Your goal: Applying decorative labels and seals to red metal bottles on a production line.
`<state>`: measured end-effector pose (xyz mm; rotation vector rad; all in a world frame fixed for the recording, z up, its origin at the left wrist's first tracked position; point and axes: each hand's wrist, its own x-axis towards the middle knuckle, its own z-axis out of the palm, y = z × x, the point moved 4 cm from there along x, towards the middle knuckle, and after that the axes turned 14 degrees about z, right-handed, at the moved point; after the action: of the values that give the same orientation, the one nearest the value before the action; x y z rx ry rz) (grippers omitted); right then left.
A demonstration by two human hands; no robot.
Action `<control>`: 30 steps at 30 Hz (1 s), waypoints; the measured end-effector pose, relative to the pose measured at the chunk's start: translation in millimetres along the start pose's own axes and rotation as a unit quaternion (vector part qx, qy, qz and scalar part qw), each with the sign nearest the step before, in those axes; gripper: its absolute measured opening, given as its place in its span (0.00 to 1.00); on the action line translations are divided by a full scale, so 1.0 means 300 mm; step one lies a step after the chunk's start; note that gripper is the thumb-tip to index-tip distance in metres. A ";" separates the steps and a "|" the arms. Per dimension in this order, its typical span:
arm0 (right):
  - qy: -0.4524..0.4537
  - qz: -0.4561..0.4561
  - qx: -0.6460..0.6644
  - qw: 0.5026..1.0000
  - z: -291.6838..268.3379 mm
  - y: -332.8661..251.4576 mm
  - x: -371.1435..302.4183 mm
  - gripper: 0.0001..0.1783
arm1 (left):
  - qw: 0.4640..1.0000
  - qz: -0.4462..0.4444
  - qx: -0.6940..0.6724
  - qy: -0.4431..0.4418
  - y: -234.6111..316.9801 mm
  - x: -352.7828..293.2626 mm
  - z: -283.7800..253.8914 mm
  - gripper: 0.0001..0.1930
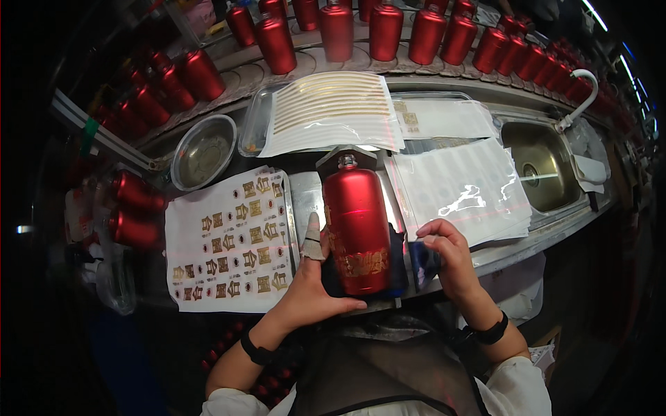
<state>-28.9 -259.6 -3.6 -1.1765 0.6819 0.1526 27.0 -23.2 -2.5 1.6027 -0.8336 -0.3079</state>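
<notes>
A glossy red bottle lies in the middle with its neck away from me, and a gold pattern circles its lower part. My left hand holds it, fingers along its left side and thumb by its base. One of those fingers wears a beige wrap. To the right of the bottle, my right hand pinches a flat, dark blue scraper-like piece, apart from the bottle. Beneath the bottle is a dark cloth on a metal stand.
A sheet of gold decals lies left, beside a round metal bowl. Gold-striped sheets rest on a tray behind. White sheets are stacked right, near a sink. Red bottles line a conveyor at the back.
</notes>
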 end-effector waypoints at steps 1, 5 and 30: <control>-0.047 -0.009 0.002 0.999 0.015 -0.013 -0.015 0.10 | 1.000 -0.022 0.012 -0.005 -0.007 -0.005 0.000 0.70; -0.008 -0.071 -0.050 0.996 0.073 -0.067 -0.115 0.15 | 0.972 0.040 0.230 -0.001 0.024 -0.021 0.013 0.64; 0.021 -0.141 -0.137 0.980 0.066 -0.047 -0.057 0.11 | 0.980 0.001 0.200 -0.023 -0.026 -0.013 0.016 0.61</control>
<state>-27.9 -243.7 21.6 -1.5321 0.5340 -0.0184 24.1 -24.2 -12.0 1.9733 -0.9769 -0.1822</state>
